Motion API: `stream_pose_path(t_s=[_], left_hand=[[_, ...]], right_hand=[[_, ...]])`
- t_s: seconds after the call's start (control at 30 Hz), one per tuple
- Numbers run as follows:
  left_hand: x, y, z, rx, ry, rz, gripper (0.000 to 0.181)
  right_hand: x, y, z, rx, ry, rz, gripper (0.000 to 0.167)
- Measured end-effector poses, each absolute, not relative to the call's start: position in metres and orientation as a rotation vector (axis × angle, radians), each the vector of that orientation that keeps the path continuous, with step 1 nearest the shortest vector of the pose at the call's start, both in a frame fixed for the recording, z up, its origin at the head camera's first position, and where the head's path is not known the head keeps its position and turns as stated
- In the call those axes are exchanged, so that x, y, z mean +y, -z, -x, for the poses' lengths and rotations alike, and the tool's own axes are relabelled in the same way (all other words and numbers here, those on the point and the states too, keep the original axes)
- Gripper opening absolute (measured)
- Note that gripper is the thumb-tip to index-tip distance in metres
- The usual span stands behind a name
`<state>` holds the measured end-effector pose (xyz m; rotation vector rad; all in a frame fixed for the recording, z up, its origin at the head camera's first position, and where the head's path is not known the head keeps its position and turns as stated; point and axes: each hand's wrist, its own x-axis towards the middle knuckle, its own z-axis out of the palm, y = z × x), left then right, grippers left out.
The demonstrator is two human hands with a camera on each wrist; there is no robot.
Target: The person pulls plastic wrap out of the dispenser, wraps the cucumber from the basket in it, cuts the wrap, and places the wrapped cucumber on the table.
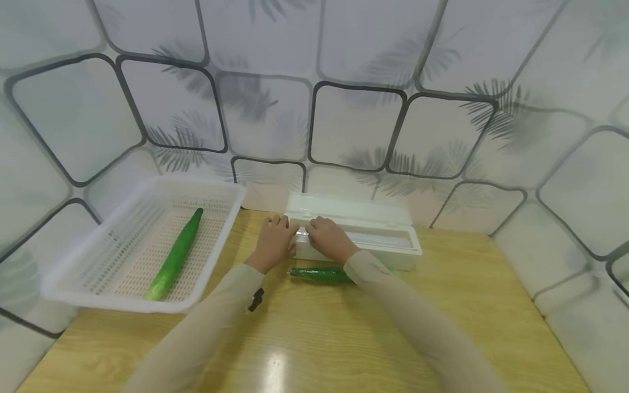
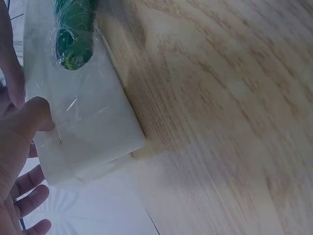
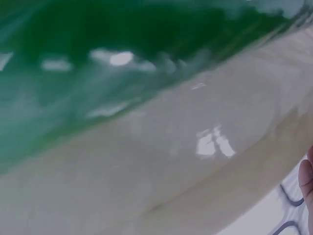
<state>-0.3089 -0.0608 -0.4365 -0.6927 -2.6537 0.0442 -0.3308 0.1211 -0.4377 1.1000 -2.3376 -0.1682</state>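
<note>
A white lidded box (image 1: 400,256), its lid raised toward the wall, stands at the back of the table. My left hand (image 1: 275,240) is at its left end, pinching clear plastic wrap (image 1: 302,231) at the box edge; the left wrist view shows the thumb (image 2: 39,113) on the wrap and the other fingers spread behind. Close beside it, my right hand (image 1: 330,238) has curled fingers gripping the wrap at the front rim; its fingertips are mostly hidden. A film-covered cucumber (image 1: 319,275) lies in front of the box, partly under the right forearm. Its wrapped end (image 2: 76,46) shows loose film around it.
On the left, a white perforated basket (image 1: 216,262) contains one unwrapped cucumber (image 1: 177,254). The wooden table (image 1: 314,338) extends toward me, and a patterned wall (image 1: 354,125) rises directly behind the box.
</note>
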Motion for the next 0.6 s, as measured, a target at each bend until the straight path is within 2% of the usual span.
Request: stream_pose_path(t_s=[0.4,0.6], left_hand=[[-0.06,0.437,0.308,-2.665,0.017,0.693,0.035],[-0.058,0.44,0.309,-2.675,0.022,0.682,0.036]], right_hand=[[0.149,0.44,0.323,-2.57,-0.2,-0.872,0.015],[0.151,0.441,0.323,-2.492,-0.041,-0.868,0.008]])
